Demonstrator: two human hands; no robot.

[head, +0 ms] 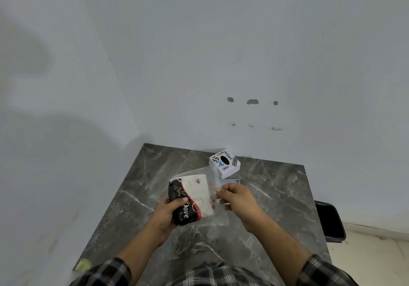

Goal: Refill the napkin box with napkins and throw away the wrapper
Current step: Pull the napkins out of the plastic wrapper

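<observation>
My left hand (pixel 168 213) grips a napkin pack (pixel 191 198) in a black, red and white plastic wrapper, held above the dark marble table (pixel 276 197). My right hand (pixel 238 199) pinches the wrapper's clear open end (pixel 211 176) at the pack's right side. The white napkin box cover (pixel 224 162), covered in stickers and with an oval hole on top, sits at the table's far edge. A flat white tray (pixel 231 181), apparently the box base, lies just in front of it, partly hidden by my right hand.
The table stands in a corner of pale walls (pixel 199 64). A black bin (pixel 329 221) is on the floor at the table's right side. A small yellowish scrap (pixel 83 264) lies at the table's near left corner.
</observation>
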